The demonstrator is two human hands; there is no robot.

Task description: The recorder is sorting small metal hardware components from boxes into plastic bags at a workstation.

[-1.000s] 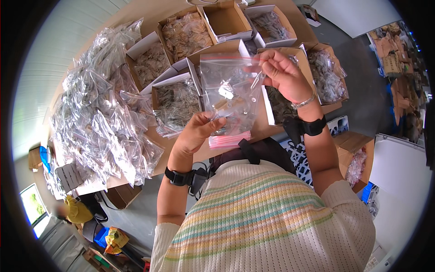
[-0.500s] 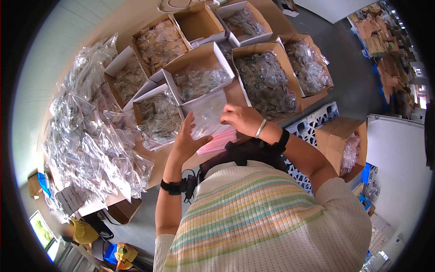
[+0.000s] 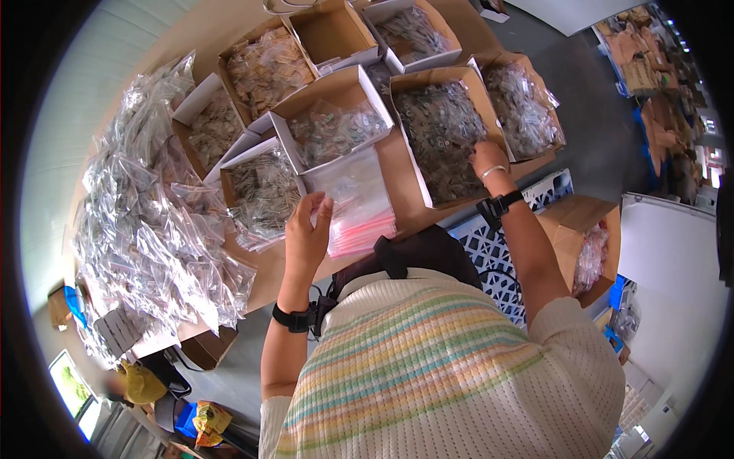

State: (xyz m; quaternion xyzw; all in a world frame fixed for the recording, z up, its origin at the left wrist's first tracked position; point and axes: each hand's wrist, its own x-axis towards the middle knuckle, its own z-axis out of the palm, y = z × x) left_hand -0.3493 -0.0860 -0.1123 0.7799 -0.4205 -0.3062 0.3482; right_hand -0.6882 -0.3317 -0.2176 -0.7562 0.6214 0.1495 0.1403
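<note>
My left hand (image 3: 308,229) hovers over a stack of clear zip bags with pink strips (image 3: 355,203) lying on the brown table; its fingers are spread and touch the top bag. My right hand (image 3: 488,159) reaches into a large cardboard box of small metal parts (image 3: 440,130) at the right, fingers down among the parts. Whether it has hold of any part is hidden. Both wrists wear black bands.
Several open boxes of bagged parts (image 3: 329,126) stand across the table. A big heap of filled clear bags (image 3: 153,237) lies at the left. A blue crate (image 3: 497,245) and a box with bags (image 3: 585,241) stand below the table's right edge.
The clear bag held up in both hands has gone down onto the stack. My right hand moved right into the large box; my left hand stayed at the bags.
</note>
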